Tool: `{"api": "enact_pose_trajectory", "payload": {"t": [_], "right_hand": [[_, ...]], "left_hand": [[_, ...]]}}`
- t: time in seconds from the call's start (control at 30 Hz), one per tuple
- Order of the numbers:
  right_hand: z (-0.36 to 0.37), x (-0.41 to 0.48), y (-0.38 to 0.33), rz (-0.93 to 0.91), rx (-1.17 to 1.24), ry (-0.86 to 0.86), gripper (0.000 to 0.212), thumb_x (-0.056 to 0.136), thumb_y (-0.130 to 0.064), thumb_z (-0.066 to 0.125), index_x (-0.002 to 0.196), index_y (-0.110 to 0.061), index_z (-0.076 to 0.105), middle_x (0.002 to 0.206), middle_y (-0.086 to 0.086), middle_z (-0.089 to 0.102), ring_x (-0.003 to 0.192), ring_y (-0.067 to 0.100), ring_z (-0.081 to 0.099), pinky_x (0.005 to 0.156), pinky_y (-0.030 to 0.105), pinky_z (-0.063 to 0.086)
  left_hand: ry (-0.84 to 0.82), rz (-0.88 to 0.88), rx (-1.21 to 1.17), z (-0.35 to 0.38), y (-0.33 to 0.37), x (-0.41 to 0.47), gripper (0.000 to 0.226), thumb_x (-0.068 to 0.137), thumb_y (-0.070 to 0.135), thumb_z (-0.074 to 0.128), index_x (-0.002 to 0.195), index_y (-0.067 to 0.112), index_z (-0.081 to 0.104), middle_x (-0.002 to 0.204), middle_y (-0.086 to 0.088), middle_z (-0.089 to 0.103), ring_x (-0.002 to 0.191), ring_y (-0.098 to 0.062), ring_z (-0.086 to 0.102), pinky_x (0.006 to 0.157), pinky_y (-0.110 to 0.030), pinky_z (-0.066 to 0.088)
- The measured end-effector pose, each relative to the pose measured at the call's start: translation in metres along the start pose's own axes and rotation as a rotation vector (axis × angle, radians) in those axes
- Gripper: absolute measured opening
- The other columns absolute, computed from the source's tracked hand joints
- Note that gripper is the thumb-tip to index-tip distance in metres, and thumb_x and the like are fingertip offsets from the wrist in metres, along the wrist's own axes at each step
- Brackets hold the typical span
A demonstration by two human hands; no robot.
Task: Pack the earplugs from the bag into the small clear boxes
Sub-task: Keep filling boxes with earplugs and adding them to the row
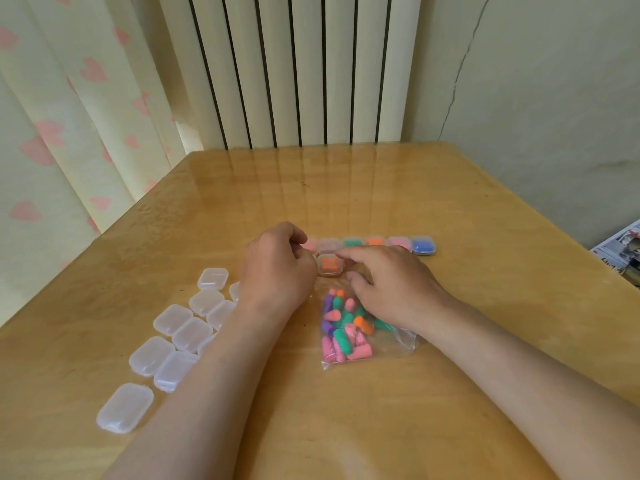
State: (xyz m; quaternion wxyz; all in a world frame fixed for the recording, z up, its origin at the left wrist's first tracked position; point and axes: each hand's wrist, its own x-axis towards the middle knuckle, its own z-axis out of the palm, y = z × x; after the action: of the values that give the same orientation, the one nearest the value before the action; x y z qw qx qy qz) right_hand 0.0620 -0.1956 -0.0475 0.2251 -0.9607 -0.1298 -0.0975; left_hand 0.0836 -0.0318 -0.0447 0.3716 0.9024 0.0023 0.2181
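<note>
Near left on the table (485,306): ten empty boxes (192,335), two partly hidden; at centre one bag (398,344) of earplugs (343,337), too heaped to count. Beyond it, one orange box (330,265) between two hands: left hand (277,268) curled against its left side, grip unclear; right hand (391,285) with forefinger stretched onto its far edge. Farthest, a row of six filled boxes (375,241).
</note>
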Motion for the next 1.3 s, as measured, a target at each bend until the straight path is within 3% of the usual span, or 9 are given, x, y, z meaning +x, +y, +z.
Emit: {"api": "enact_pose_trajectory", "payload": {"t": [0.13,0.23,0.33,0.5,0.6,0.77,0.97,1.1,1.3], "right_hand": [[-0.002,-0.002,0.004,0.020,0.116,0.041,0.037,0.097,-0.017,0.053,0.129,-0.028,0.065,0.118,-0.009,0.070,0.107,0.008,0.052,0.093,0.032,0.049],[0.000,-0.002,0.007,0.013,0.174,0.068,0.032,0.097,-0.016,0.055,0.125,-0.025,0.068,0.110,-0.010,0.070,0.093,-0.004,0.042,0.080,0.011,0.039],[0.001,-0.003,0.006,-0.005,0.229,0.083,0.028,0.096,-0.014,0.057,0.119,-0.023,0.071,0.099,-0.015,0.066,0.080,-0.015,0.050,0.071,0.000,0.036],[-0.001,-0.007,0.004,-0.034,0.254,0.094,0.025,0.095,-0.011,0.059,0.113,-0.020,0.074,0.090,-0.021,0.059,0.088,-0.036,0.038,0.073,-0.005,0.033],[0.000,-0.008,0.004,-0.030,0.264,0.094,0.024,0.094,-0.011,0.060,0.111,-0.020,0.074,0.090,-0.021,0.060,0.081,-0.032,0.043,0.070,-0.005,0.032],[-0.001,-0.009,0.004,-0.017,0.275,0.076,0.024,0.095,-0.011,0.059,0.110,-0.021,0.074,0.090,-0.024,0.058,0.074,-0.028,0.046,0.067,-0.003,0.034],[-0.002,-0.010,0.005,-0.011,0.284,0.060,0.025,0.094,-0.011,0.059,0.112,-0.020,0.074,0.097,-0.017,0.063,0.075,-0.028,0.047,0.066,-0.003,0.035],[-0.003,-0.011,0.005,-0.010,0.300,0.042,0.024,0.095,-0.011,0.058,0.111,-0.021,0.074,0.101,-0.013,0.066,0.066,-0.027,0.047,0.063,-0.001,0.036],[-0.006,-0.012,0.005,0.014,0.383,0.021,0.020,0.094,-0.014,0.060,0.102,-0.024,0.075,0.091,-0.013,0.066,0.061,-0.016,0.056,0.057,0.006,0.039]], "left_hand": [[0.007,0.013,0.016,-0.005,0.003,-0.002,0.028,0.084,0.007,0.052,0.105,0.015,0.068,0.094,-0.003,0.068,0.089,-0.026,0.061,0.074,-0.035,0.051],[-0.042,0.007,0.086,-0.013,0.005,-0.002,0.028,0.085,0.010,0.052,0.108,0.015,0.067,0.099,-0.003,0.067,0.093,-0.027,0.061,0.077,-0.039,0.053],[-0.065,0.009,0.182,-0.027,0.008,0.003,0.026,0.085,0.014,0.052,0.107,0.017,0.066,0.107,-0.003,0.066,0.098,-0.027,0.059,0.080,-0.036,0.052],[-0.267,0.057,0.427,-0.059,-0.004,0.005,0.028,0.085,0.024,0.059,0.113,0.022,0.064,0.110,0.000,0.063,0.103,-0.024,0.058,0.085,-0.038,0.052],[-0.376,0.115,0.621,-0.072,-0.017,-0.003,0.042,0.086,0.034,0.062,0.127,0.029,0.058,0.117,0.003,0.060,0.109,-0.024,0.055,0.090,-0.034,0.043],[-0.355,0.142,0.770,-0.073,-0.028,-0.011,0.045,0.086,0.037,0.056,0.130,0.034,0.054,0.116,0.006,0.060,0.108,-0.023,0.054,0.097,-0.038,0.031],[-0.335,0.113,0.743,-0.066,-0.030,-0.012,0.034,0.084,0.026,0.055,0.117,0.028,0.059,0.108,0.005,0.063,0.103,-0.022,0.057,0.087,-0.037,0.024],[-0.310,0.150,0.688,-0.064,-0.029,-0.011,0.035,0.085,0.032,0.058,0.120,0.027,0.059,0.108,0.004,0.061,0.101,-0.022,0.058,0.092,-0.036,0.029],[-0.200,0.349,0.220,-0.046,-0.004,-0.016,0.038,0.084,0.029,0.068,0.120,0.016,0.065,0.106,-0.003,0.062,0.093,-0.024,0.062,0.080,-0.036,0.052]]}}
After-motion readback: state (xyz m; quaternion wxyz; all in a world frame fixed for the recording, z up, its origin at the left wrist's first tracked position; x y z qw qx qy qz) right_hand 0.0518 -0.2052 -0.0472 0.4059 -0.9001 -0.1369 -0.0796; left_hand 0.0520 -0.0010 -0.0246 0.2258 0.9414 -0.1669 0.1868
